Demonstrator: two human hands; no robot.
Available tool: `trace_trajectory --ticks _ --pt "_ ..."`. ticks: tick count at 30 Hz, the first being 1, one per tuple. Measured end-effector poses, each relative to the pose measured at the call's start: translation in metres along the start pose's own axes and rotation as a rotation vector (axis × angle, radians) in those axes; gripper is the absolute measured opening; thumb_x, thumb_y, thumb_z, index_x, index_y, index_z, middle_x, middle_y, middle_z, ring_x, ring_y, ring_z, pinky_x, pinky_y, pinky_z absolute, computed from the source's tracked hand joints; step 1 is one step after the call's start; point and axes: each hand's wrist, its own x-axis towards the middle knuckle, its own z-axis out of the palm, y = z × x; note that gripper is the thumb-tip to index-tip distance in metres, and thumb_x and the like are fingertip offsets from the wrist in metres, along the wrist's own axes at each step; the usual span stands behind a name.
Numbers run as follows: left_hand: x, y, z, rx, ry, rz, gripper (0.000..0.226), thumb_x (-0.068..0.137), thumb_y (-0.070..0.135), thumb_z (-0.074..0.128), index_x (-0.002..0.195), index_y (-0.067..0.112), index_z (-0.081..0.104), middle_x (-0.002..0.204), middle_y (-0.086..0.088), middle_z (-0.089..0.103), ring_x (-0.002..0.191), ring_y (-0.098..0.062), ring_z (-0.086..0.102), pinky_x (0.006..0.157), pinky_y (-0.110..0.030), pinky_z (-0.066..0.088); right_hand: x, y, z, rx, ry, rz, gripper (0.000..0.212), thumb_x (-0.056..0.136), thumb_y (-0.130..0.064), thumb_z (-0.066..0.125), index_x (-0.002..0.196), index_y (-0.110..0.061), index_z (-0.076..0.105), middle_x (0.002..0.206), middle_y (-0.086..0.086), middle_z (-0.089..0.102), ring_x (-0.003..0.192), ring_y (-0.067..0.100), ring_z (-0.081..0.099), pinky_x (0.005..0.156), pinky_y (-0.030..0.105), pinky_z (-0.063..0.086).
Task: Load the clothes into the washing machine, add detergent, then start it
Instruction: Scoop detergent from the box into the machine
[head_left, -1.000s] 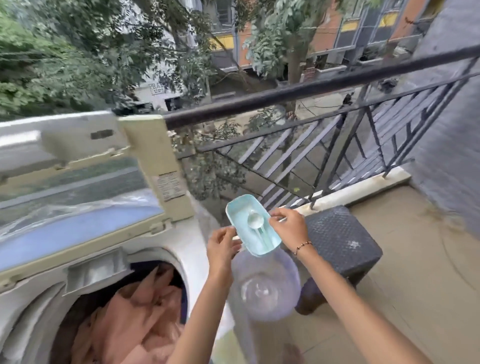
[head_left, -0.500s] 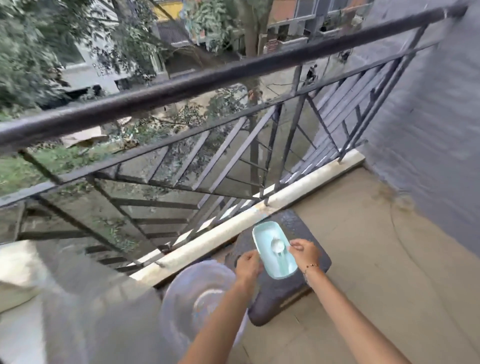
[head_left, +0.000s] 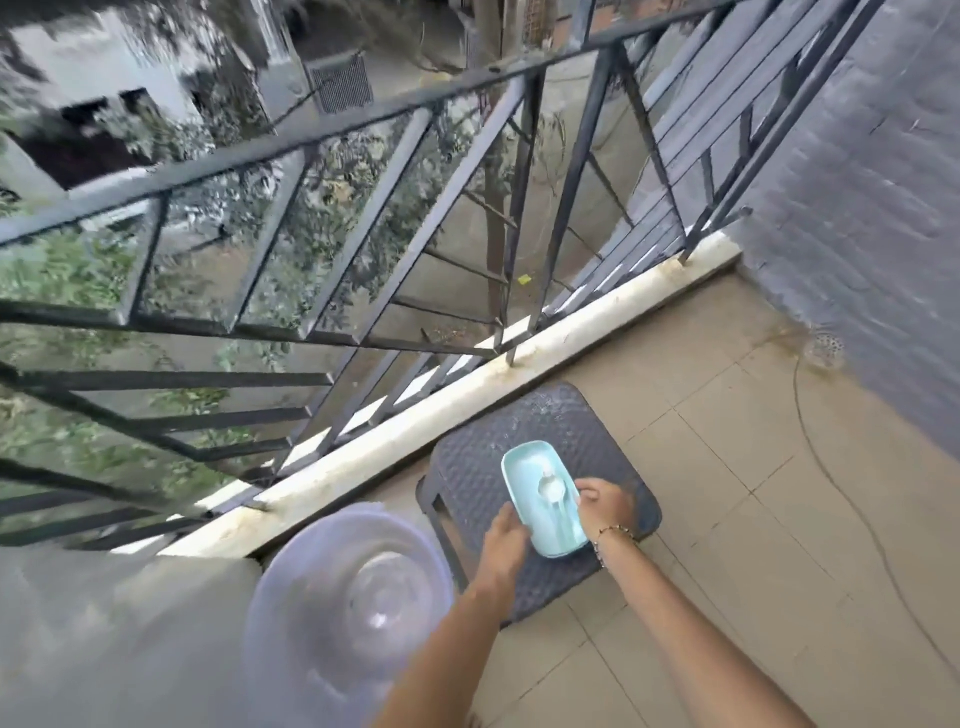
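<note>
Detergent box (head_left: 543, 504), pale blue with a white scoop (head_left: 551, 488) inside, is now low over the dark stool (head_left: 467, 478). Left hand (head_left: 503, 540) and right hand (head_left: 602, 504) grip its two sides. A second ago it was beside the washer, so the detergent step seems finished.

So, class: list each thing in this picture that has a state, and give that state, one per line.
Detergent box: open, no lid, on the stool, both hands on it.
Spoon: lying inside the box.
Stool: upright by the railing.
Clear basin: upright, apparently empty.
Left hand: on the box.
Right hand: on the box.
</note>
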Motion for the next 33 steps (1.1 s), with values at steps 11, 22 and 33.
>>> trace_trajectory --ticks 11,22,33 --pt "-0.003 -0.002 -0.016 0.126 -0.043 -0.043 0.028 0.091 0.006 0.054 0.117 0.014 0.060 0.121 -0.006 0.065 0.113 -0.022 0.061 0.087 -0.026 0.050 -0.015 0.001 0.007 0.078 0.018 -0.010 0.040 0.083 0.007 0.045 0.116 -0.005 0.065 0.116 0.013 0.068 0.110 0.029 0.062 0.099 0.034 0.048" --pt "-0.116 0.081 -0.082 -0.003 0.239 0.116 0.025 0.096 0.009 0.047 0.120 0.008 0.054 0.093 -0.008 0.057 0.081 -0.021 0.055 0.069 -0.029 0.045 -0.159 -0.094 -0.004 0.238 0.061 -0.322 0.034 0.082 0.008 0.045 0.106 -0.002 0.067 0.103 0.017 0.069 0.098 0.032 0.064 0.087 0.042 0.051" --pt "-0.323 0.134 -0.272 -0.165 0.270 0.411 0.008 0.095 0.018 0.056 0.088 0.018 0.058 0.069 0.001 0.060 0.053 -0.010 0.054 0.055 -0.022 0.044 -0.398 -0.197 0.072 0.428 -0.087 -0.605 0.022 0.082 -0.004 0.063 0.103 -0.008 0.066 0.075 0.005 0.060 0.066 0.019 0.059 0.070 0.027 0.050"
